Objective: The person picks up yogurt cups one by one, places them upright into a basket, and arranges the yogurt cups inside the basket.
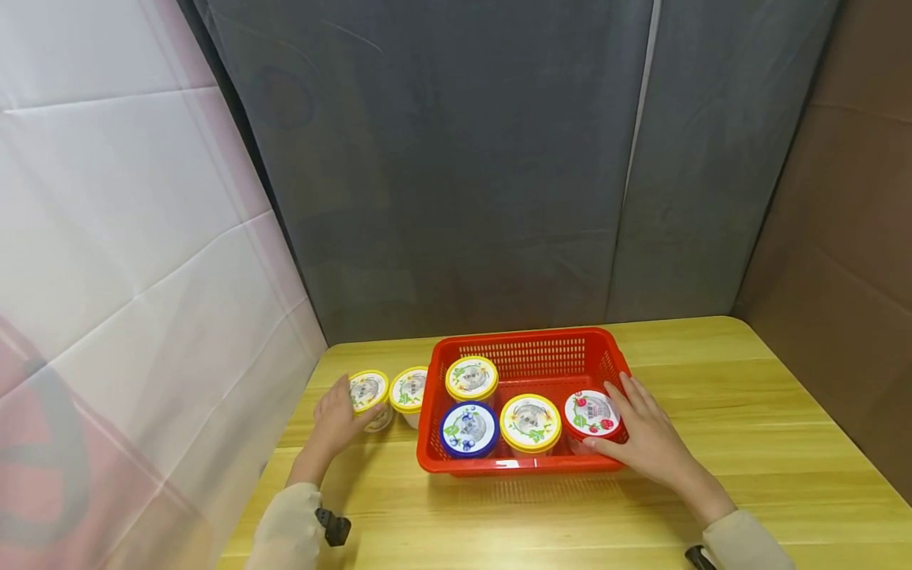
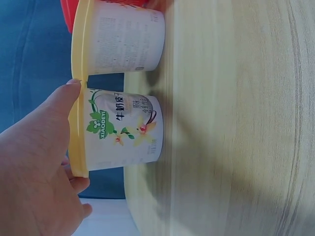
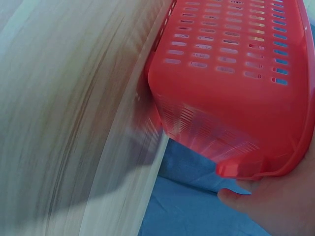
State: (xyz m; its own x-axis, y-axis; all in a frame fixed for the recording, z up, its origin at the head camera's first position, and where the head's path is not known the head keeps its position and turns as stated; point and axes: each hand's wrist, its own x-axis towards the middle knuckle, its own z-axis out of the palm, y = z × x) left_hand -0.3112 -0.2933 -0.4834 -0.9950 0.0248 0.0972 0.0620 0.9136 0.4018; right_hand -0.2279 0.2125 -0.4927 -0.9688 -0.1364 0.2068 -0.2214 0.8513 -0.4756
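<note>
Head view: outer yellow-lidded cup [image 1: 369,391] stands upright on the wood-grain desk [image 1: 399,507], at the left end of the group, just right of the palm of the left hand [image 1: 335,419]. Left fingers: grasping this cup by its lid, from opposite sides of the rim; the left wrist view agrees, and the base looks to be down on the desk. Left hand is the nearer; the right hand [image 1: 651,439] is well apart, at the right side of the red basket [image 1: 527,465]. Relation judged to matter: the basket lies to the right of the grasped cup, with the second yellow-lidded cup [image 1: 409,389] and the basket's left wall between. Lids of these two cups touch in the left wrist view; cup axis vertical. Right fingers: spread over the basket's right rim and about the red-lidded cup [image 1: 594,415]; cannot tell whether they grip cup, rim or neither. Basket, front row: blue-lidded cup [image 1: 469,430], yellow-lidded middle cup [image 1: 530,424], red-lidded cup; behind the blue, a rear yellow-lidded cup [image 1: 472,377]. Basket floor shows to its right. Surroundings: grey backdrop [image 1: 456,174], white sheet [image 1: 128,198] at left, brown panel [image 1: 841,261] at right.
</note>
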